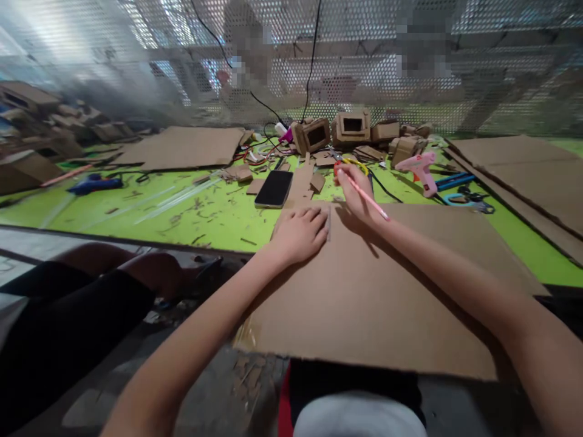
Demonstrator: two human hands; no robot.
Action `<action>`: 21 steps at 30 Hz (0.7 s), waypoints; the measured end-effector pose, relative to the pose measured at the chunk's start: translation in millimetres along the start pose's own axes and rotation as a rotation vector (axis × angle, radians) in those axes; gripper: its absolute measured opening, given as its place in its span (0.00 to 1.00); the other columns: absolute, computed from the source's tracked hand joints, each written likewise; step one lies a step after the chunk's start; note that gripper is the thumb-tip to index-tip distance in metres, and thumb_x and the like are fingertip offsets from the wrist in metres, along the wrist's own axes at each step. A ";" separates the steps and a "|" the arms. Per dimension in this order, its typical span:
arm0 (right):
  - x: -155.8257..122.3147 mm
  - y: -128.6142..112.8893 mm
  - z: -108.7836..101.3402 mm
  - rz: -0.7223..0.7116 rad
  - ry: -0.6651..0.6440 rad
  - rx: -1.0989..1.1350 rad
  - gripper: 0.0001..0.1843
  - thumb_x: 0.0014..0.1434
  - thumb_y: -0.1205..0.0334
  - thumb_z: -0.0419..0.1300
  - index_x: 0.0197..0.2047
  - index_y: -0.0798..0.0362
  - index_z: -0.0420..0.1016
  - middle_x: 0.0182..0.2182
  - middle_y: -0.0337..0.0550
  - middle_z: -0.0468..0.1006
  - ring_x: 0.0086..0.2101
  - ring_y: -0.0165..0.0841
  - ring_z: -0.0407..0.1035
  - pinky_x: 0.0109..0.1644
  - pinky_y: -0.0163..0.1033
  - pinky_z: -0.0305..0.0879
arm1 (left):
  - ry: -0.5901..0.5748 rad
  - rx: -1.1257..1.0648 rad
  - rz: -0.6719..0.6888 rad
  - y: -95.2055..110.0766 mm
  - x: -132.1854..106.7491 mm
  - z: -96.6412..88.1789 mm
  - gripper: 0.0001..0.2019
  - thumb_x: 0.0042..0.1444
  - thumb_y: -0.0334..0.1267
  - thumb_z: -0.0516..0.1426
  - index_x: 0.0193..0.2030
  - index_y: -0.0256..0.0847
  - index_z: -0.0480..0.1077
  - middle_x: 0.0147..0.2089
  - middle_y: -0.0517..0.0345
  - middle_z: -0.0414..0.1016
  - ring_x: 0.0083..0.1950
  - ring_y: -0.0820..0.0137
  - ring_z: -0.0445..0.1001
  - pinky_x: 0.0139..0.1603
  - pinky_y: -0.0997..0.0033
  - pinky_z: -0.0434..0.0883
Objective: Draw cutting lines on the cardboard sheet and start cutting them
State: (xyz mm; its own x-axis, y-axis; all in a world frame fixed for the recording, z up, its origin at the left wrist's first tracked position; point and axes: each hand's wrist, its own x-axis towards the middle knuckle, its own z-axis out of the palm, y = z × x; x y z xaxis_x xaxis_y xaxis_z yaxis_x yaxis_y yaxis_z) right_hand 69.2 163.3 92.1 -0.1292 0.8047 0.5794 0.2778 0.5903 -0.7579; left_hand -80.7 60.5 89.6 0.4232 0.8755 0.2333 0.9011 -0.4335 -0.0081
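Note:
A large brown cardboard sheet (364, 303) lies over the table's front edge and hangs toward my lap. My left hand (303, 233) rests flat on its far left part, fingers stretched forward. Beside those fingertips shows the edge of a thin see-through strip, perhaps a ruler (328, 223), mostly hidden under the hand. My right hand (356, 191) is closed around a pink pencil (368, 200), whose rear end slants back over the wrist. The hand is at the sheet's far edge; the pencil's tip is hidden by the fingers. A black phone (274, 188) lies just beyond my left hand.
On the green table (195, 212) are a pink glue gun (419, 170), a blue glue gun (95, 184), light-blue-handled scissors (460, 199) and cardboard scraps. Small cardboard boxes (351, 126) stand at the back before a mesh screen. More sheets (528, 170) lie right; another person's legs (91, 303) are left.

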 end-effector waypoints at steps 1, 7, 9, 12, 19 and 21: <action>-4.3 6.5 2.9 0.062 -0.038 0.067 0.15 0.62 0.53 0.51 0.44 0.53 0.70 0.33 0.40 0.74 0.34 0.30 0.68 0.40 0.36 0.65 | -0.021 0.007 0.026 -2.1 1.7 -2.1 0.22 0.65 0.44 0.43 0.59 0.38 0.65 0.61 0.47 0.68 0.58 0.56 0.67 0.56 0.53 0.65; -16.9 -3.4 -13.5 0.365 -0.094 0.228 0.19 0.58 0.45 0.55 0.35 0.53 0.75 0.28 0.39 0.71 0.27 0.26 0.62 0.29 0.32 0.58 | -0.053 -0.063 0.246 -24.7 14.1 -9.1 0.20 0.63 0.48 0.46 0.50 0.36 0.69 0.58 0.43 0.69 0.60 0.54 0.64 0.58 0.51 0.64; -14.4 -4.8 -20.3 0.475 -0.125 0.244 0.19 0.58 0.46 0.55 0.32 0.54 0.75 0.25 0.38 0.68 0.23 0.24 0.58 0.23 0.31 0.51 | -0.058 -0.172 0.320 -34.4 17.5 -5.5 0.19 0.63 0.48 0.48 0.49 0.36 0.69 0.60 0.45 0.68 0.64 0.56 0.61 0.61 0.53 0.62; -10.7 -1.5 -25.4 0.561 -0.170 0.278 0.12 0.56 0.52 0.59 0.34 0.53 0.73 0.19 0.33 0.63 0.19 0.23 0.53 0.20 0.31 0.45 | -0.043 -0.281 0.351 -44.7 20.7 1.7 0.19 0.61 0.47 0.50 0.50 0.34 0.69 0.61 0.44 0.69 0.64 0.58 0.63 0.62 0.55 0.63; -7.4 -9.3 -25.3 0.588 -0.256 0.215 0.10 0.50 0.57 0.62 0.29 0.54 0.67 0.20 0.32 0.66 0.20 0.22 0.56 0.21 0.30 0.49 | 0.019 -0.304 0.300 -45.4 20.3 11.6 0.23 0.60 0.42 0.52 0.57 0.30 0.66 0.60 0.40 0.69 0.59 0.52 0.68 0.55 0.49 0.71; -6.9 -13.0 -25.8 0.605 -0.253 0.215 0.10 0.50 0.57 0.62 0.29 0.54 0.68 0.20 0.33 0.66 0.20 0.22 0.56 0.21 0.30 0.50 | 0.036 -0.301 0.285 -44.8 19.7 13.2 0.23 0.60 0.41 0.52 0.58 0.29 0.65 0.60 0.40 0.69 0.60 0.53 0.68 0.55 0.50 0.71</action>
State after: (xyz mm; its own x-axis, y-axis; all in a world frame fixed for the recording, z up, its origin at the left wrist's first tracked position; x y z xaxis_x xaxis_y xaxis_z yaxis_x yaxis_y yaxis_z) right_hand 91.0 148.4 105.7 -0.2360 0.9712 -0.0320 0.1793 0.0112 -0.9837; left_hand -111.6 100.0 81.7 0.6437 0.7054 0.2968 0.6779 -0.7056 0.2065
